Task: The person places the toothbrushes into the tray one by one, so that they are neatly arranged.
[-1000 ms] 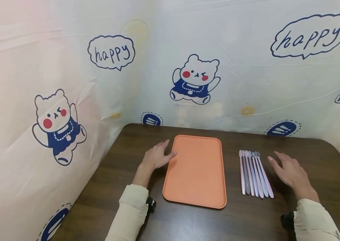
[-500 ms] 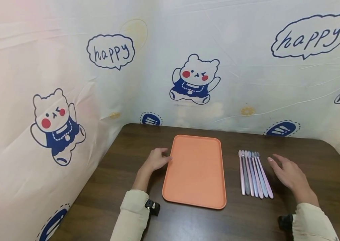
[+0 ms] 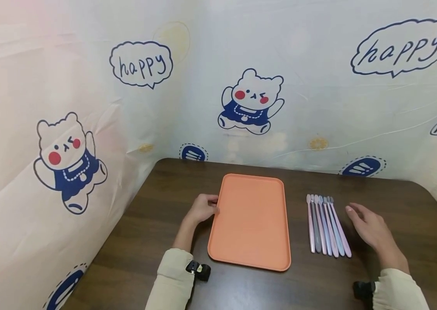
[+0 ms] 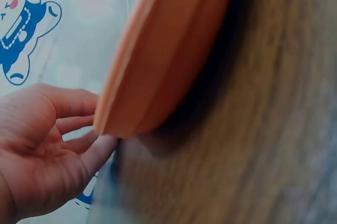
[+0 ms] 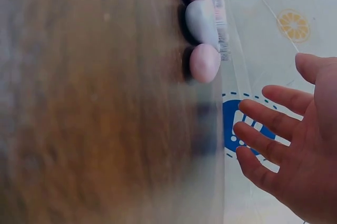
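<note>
My left hand (image 3: 202,209) pinches the left edge of an orange rectangular tray (image 3: 251,224) lying on the table. In the left wrist view, finger and thumb of the left hand (image 4: 47,145) meet at the rim of the tray (image 4: 163,50). To the tray's right lies a row of several toothbrushes (image 3: 324,226) in pink, blue and grey, heads toward the far side. My right hand (image 3: 373,228) rests just right of the row, holding nothing. Seen from the right wrist, the right hand (image 5: 295,129) has its fingers spread and loosely bent, apart from the toothbrush handles (image 5: 204,62).
A dark wooden table (image 3: 241,288) carries everything. Behind it and on the left hangs a pale curtain (image 3: 199,56) printed with bears and the word "happy". Black camera straps (image 3: 203,271) sit at both wrists.
My left hand has drawn back from over the tray's upper left side and closed finger and thumb onto its left edge. My right hand has shifted slightly nearer. Tray and toothbrushes look unmoved.
</note>
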`<control>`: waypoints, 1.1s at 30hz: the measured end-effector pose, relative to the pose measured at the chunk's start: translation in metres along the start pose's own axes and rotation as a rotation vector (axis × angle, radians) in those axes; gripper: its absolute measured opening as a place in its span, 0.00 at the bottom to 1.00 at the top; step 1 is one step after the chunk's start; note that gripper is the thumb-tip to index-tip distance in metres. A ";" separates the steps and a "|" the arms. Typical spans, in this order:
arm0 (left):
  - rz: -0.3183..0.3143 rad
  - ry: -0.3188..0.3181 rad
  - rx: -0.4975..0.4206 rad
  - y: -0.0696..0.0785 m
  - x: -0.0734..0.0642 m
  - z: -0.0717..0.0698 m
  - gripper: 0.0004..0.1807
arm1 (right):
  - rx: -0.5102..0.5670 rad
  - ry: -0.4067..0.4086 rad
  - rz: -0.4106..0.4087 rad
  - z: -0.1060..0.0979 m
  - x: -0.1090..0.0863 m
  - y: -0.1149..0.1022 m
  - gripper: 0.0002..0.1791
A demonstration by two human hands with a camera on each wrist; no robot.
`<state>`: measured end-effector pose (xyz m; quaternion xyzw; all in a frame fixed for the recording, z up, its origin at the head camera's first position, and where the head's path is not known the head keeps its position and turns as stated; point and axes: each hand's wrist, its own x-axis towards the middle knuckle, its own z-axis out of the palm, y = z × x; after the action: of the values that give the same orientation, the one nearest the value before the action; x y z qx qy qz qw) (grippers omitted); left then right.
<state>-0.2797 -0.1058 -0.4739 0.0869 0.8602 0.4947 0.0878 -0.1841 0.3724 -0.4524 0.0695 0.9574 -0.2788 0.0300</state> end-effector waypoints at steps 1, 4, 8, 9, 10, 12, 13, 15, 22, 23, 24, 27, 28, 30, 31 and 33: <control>-0.010 0.006 -0.009 0.000 0.000 0.000 0.26 | 0.005 0.001 0.003 0.000 -0.001 0.000 0.43; -0.049 0.033 -0.029 -0.001 0.000 0.001 0.25 | 0.023 -0.008 0.015 0.001 -0.002 0.000 0.42; -0.108 0.067 -0.076 -0.001 0.002 0.002 0.22 | 0.027 -0.008 0.012 0.003 -0.003 0.001 0.38; -0.126 0.074 -0.095 -0.001 0.002 0.003 0.22 | 0.026 -0.009 0.010 0.003 -0.003 0.001 0.37; -0.141 0.079 -0.116 -0.001 0.002 0.003 0.21 | 0.022 -0.009 0.006 0.003 -0.003 0.001 0.36; -0.170 0.085 -0.159 -0.002 0.002 0.003 0.21 | 0.020 -0.016 0.009 0.004 -0.003 0.001 0.35; -0.183 0.088 -0.177 -0.001 0.002 0.003 0.20 | 0.018 -0.020 0.014 0.004 -0.003 0.001 0.35; -0.200 0.092 -0.198 -0.001 0.002 0.004 0.19 | 0.017 -0.036 0.028 0.004 -0.003 0.000 0.35; -0.211 0.104 -0.213 0.001 -0.002 0.003 0.18 | 0.003 -0.069 0.034 0.006 -0.003 -0.005 0.33; -0.209 0.104 -0.216 0.002 -0.002 0.003 0.18 | 0.001 -0.068 0.033 0.006 -0.003 -0.006 0.32; -0.205 0.104 -0.217 0.002 -0.002 0.003 0.18 | -0.001 -0.066 0.032 0.007 -0.003 -0.006 0.31; -0.197 0.107 -0.225 0.001 -0.002 0.004 0.17 | -0.008 -0.056 0.031 0.008 -0.004 -0.007 0.29; -0.199 0.109 -0.230 0.001 -0.001 0.004 0.17 | -0.006 -0.057 0.037 0.009 -0.005 -0.007 0.29; -0.196 0.110 -0.231 0.001 -0.001 0.005 0.17 | -0.004 -0.058 0.047 0.010 -0.005 -0.008 0.29; -0.198 0.111 -0.230 0.000 -0.001 0.005 0.17 | -0.002 -0.062 0.055 0.010 -0.005 -0.009 0.29; -0.195 0.109 -0.226 0.000 -0.002 0.006 0.17 | 0.006 -0.074 0.079 0.011 -0.005 -0.010 0.30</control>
<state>-0.2766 -0.1016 -0.4768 -0.0344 0.8070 0.5815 0.0975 -0.1800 0.3580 -0.4557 0.0970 0.9512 -0.2828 0.0760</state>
